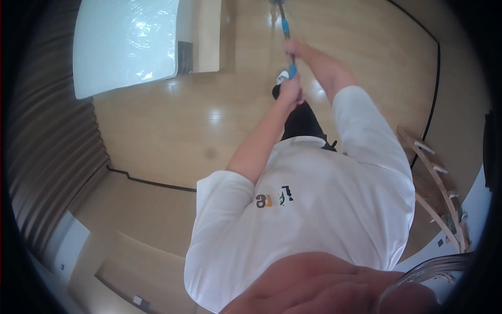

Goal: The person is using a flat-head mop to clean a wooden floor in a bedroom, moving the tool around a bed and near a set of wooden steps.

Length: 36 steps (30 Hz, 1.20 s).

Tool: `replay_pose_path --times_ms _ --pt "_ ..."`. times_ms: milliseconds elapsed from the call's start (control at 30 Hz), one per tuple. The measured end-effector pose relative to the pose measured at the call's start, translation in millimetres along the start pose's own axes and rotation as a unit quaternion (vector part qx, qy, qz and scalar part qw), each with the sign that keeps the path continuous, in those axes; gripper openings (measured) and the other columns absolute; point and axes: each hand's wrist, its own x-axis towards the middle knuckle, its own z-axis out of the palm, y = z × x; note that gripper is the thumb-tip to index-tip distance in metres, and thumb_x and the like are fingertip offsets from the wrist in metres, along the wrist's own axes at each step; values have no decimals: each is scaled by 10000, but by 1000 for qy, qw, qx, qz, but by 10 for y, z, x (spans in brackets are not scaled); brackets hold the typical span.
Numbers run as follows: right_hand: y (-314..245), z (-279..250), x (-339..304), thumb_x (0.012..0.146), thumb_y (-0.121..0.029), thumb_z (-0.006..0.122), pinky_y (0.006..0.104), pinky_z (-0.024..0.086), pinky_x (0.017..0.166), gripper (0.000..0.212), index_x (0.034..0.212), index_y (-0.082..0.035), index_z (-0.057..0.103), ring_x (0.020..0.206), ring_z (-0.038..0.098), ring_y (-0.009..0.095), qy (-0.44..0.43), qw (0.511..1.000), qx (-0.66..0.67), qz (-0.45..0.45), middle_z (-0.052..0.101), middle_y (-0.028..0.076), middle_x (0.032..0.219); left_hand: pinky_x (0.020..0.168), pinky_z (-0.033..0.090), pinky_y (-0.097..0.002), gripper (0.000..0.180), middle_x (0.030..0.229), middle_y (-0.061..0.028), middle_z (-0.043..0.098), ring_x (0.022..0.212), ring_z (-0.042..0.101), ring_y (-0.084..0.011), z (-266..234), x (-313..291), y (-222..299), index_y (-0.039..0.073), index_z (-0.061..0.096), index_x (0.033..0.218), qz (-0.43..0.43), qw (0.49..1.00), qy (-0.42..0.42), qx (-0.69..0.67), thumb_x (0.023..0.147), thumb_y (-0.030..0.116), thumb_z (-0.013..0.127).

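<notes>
A long thin pole with blue sleeves [285,27] slants away from me over the wooden floor. Its far end runs up to the top edge of the picture, where too little shows to tell what kind of tool it is. My left hand [292,91] is wrapped round the near end, just below a blue section. Farther along, my right hand [294,48] grips the shaft between two blue parts. Both arms reach forward. Under the pole, my white shoe [282,77] and dark trouser leg [303,123] show.
A mattress [125,42] with a shiny, clear wrapping lies on a pale bed base [208,36] at the far left. Brown curtains [47,115] hang along the left side. A wooden ladder-like rack [436,178] leans at the right wall. Dark skirting [437,78] edges the floor.
</notes>
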Motion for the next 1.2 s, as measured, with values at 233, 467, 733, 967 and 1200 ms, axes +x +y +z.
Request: replay_pose_path --times_ms 233,467,733,967,1200 --pt "-405 2833 -1147 832 -47 583 410 531 643 60 816 -5 623 730 647 274 -150 918 353 102 644 155 786 335 275 -295 308 501 39 363 374 364 -112 -2043 -1493 -1255 128 509 839 -39 985 88 141 943 417 541" --pt "-1416 5173 -2716 898 -39 542 385 531 927 227 1073 100 585 1015 647 307 -411 721 448 332 659 217 1012 386 310 -271 371 554 7 491 446 432 -88 -3636 -4185 -2473 74 646 854 -104 931 288 198 871 444 647" --pt "-1310 6560 -2764 929 -77 526 411 543 928 145 1000 39 577 974 658 311 -488 760 371 217 664 199 993 553 470 -334 493 619 -109 630 579 607 -170 -4359 -4504 -3091 -28 724 906 49 853 410 320 816 457 701" --pt "-1308 6262 -2391 962 -117 472 398 587 827 167 980 0 591 891 681 275 -211 865 399 221 669 142 914 706 531 -406 529 801 -207 695 785 694 -339 -4711 -3622 -2848 72 752 937 32 838 322 439 759 567 697" --pt "-1643 4832 -1315 916 -118 525 381 569 769 137 999 -61 618 858 676 243 -52 836 518 173 692 105 943 700 539 -419 530 816 -203 696 765 683 -374 -4309 -2352 -1071 46 748 876 102 783 246 562 747 558 699"
